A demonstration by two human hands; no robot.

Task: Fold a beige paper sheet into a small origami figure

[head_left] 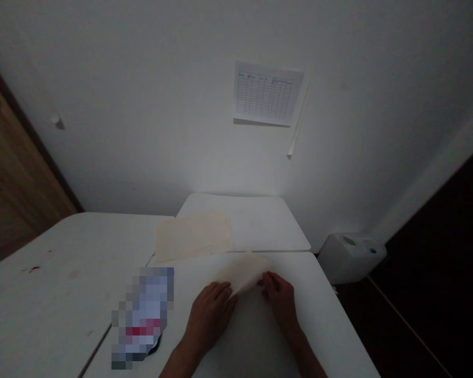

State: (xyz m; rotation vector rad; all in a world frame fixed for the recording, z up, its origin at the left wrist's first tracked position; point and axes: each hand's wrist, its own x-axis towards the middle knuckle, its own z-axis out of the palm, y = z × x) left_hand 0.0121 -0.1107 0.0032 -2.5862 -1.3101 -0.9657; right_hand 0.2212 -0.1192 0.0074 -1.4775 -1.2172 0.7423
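Note:
A thin, pale cream sheet point(246, 270) lies on the white table in front of me, with its right part lifted. Across its near left edge rests my left hand point(213, 312), fingers close together and fairly flat, the thumb beside them. My right hand point(279, 294) has its thumb and fingers closed on the sheet's right edge in a pinch. Just beyond, to the left, a second, larger cream sheet point(195, 236) lies flat over the seam between table parts. Whether the sheets are paper or cloth I cannot tell.
A pixelated object point(145, 310) with a dark edge lies left of my hands. Red marks point(34, 268) spot the left table point(74, 299). A printed chart point(266, 94) hangs on the wall. Right of the table stands a white plastic container point(349, 260).

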